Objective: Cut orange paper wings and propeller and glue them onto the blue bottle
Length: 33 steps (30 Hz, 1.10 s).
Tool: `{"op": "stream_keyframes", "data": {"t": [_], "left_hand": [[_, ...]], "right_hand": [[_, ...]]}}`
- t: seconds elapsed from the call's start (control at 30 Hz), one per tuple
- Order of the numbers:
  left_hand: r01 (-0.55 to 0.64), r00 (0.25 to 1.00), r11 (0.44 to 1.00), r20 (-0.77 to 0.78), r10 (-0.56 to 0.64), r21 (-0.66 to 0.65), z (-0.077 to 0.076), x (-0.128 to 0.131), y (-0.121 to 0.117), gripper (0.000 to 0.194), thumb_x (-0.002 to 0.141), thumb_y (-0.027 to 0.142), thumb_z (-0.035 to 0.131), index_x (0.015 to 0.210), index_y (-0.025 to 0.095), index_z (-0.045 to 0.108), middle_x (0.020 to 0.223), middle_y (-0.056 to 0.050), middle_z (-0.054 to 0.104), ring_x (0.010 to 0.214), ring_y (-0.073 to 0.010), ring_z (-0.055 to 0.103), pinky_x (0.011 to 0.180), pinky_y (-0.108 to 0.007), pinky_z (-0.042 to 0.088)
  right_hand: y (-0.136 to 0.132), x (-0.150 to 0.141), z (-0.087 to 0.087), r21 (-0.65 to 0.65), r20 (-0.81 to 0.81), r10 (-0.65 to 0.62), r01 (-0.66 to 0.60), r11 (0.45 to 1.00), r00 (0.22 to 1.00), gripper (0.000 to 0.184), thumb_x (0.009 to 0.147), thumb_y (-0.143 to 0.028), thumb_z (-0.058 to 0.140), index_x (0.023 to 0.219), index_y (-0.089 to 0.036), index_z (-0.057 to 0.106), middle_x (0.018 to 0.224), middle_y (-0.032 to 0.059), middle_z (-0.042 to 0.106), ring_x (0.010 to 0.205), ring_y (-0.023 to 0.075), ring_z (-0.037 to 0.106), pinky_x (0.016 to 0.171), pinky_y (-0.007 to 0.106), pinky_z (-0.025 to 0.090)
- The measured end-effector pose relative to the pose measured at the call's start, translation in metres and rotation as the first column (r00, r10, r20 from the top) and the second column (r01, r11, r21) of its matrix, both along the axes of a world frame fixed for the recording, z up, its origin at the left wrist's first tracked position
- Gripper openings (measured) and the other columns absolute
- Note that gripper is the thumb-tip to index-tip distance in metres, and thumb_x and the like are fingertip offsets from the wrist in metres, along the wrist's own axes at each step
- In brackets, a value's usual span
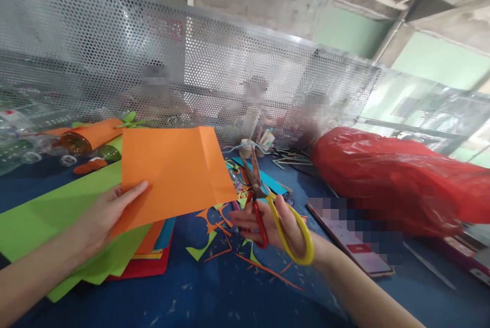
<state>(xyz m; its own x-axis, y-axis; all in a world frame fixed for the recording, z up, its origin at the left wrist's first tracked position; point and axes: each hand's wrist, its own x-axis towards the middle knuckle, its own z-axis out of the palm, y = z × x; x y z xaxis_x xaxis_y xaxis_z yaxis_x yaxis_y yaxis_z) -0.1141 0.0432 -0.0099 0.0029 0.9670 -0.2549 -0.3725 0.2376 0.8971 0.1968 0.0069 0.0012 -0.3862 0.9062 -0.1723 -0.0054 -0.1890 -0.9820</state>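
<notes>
My left hand point(111, 215) pinches an orange sheet of paper point(172, 169) at its left edge, thumb on top. A crease runs down near the sheet's right side. In my right hand point(268, 220) are scissors point(257, 185) with one yellow and one red handle. Their blades point up and stand slightly apart, just right of the orange sheet and not touching it. Beneath my left hand lie green sheets point(57, 205), with blue, yellow and red sheets point(149, 266) in the same stack.
Paper scraps point(206, 246) litter the blue table point(214, 297). Plastic bottles point(23, 149) and an orange-wrapped bottle point(99, 134) lie at left. A phone point(352, 241) and a red plastic bag point(390, 180) are at right. A perforated metal screen point(229, 62) stands behind.
</notes>
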Motion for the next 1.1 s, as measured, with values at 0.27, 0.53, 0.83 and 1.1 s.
{"op": "stream_keyframes", "data": {"t": [0.27,0.53,0.83,1.1], "left_hand": [[-0.202,0.979,0.973,0.036,0.199,0.109,0.004,-0.004,0.005,0.031,0.082,0.019,0.07,0.112,0.027,0.066,0.097,0.003,0.078,0.067,-0.0159,0.075,0.06,-0.024,0.062],[-0.214,0.975,0.963,0.097,0.2,0.166,-0.001,0.008,-0.003,0.036,0.077,0.025,0.076,0.112,0.028,0.067,0.119,0.001,0.071,0.084,-0.0181,0.074,0.069,-0.024,0.063],[-0.182,0.983,0.974,0.061,0.175,0.135,0.005,0.021,-0.019,0.048,0.072,0.032,0.079,0.117,0.029,0.065,0.119,0.0,0.07,0.096,-0.0227,0.072,0.081,-0.028,0.061],[-0.192,0.98,0.971,0.074,0.183,0.146,0.005,0.023,-0.02,0.043,0.073,0.032,0.078,0.114,0.029,0.067,0.122,0.001,0.069,0.096,-0.023,0.072,0.08,-0.029,0.061]], "right_hand": [[-0.028,-0.017,0.002,0.225,0.382,-0.022,-0.07,0.972,0.924,0.065,0.084,-0.079,0.02,0.08,-0.021,0.047,0.064,-0.0028,0.044,0.051,0.0139,0.051,0.056,0.03,0.051],[-0.04,-0.023,0.006,0.474,0.611,-0.109,-0.252,0.844,0.784,0.059,0.09,-0.072,0.019,0.078,-0.02,0.044,0.071,0.0001,0.046,0.056,0.0125,0.046,0.049,0.023,0.043],[-0.041,-0.025,0.007,0.507,0.64,-0.144,-0.274,0.817,0.755,0.061,0.091,-0.072,0.016,0.078,-0.019,0.045,0.067,0.0001,0.048,0.054,0.013,0.045,0.049,0.025,0.038],[-0.041,-0.027,0.012,0.554,0.616,-0.181,-0.259,0.791,0.767,0.059,0.093,-0.069,0.015,0.077,-0.02,0.045,0.066,-0.0009,0.049,0.055,0.0134,0.047,0.051,0.025,0.038]]}}
